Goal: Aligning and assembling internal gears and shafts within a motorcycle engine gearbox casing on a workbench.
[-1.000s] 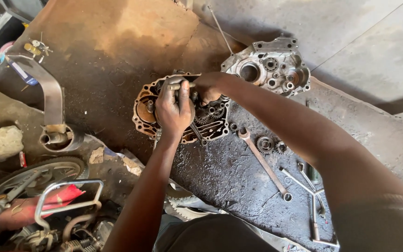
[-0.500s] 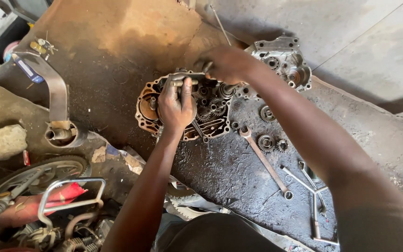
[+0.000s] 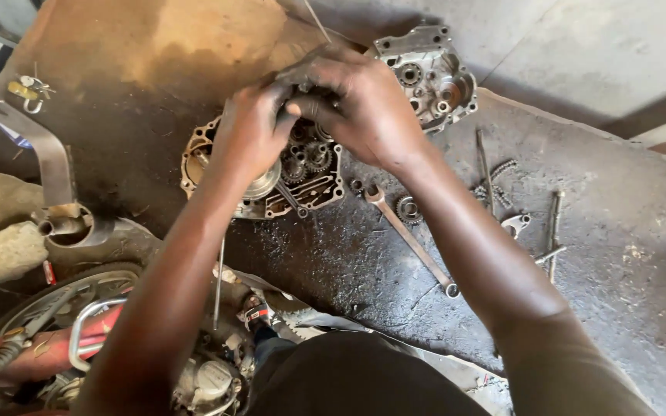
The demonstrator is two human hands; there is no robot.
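Fingers of both hands curl down together over the top of an open engine case half (image 3: 271, 173), the left hand (image 3: 250, 135) and the right hand (image 3: 364, 104) meeting knuckle to knuckle above its gear cluster; they seem pressed around some small part there, but what they pinch is hidden beneath them, so it cannot be told for sure. That case half lies flat on a dark, oil-stained slab (image 3: 348, 262), its cast rim and small gears (image 3: 306, 158) showing below the hands. It looks heavy, rigid metal, likely greasy and slick, with thin gasket faces and sharp cast edges; a firm hold on the outer rim or the thick bosses would probably serve better than on the gears, which may turn or slip. A second, paler case half (image 3: 429, 73) sits just beyond the right hand, near but apart. To the right of the work lie a long spanner (image 3: 410, 239), a loose gear (image 3: 408, 208), a chain piece (image 3: 499, 173) and several bolts (image 3: 555, 223), so free room that way is cluttered. On the left, a curved metal bracket (image 3: 44, 154) and a wheel (image 3: 48, 300) crowd the lower corner, while the bare brownish patch of the slab above the case offers the most open space.
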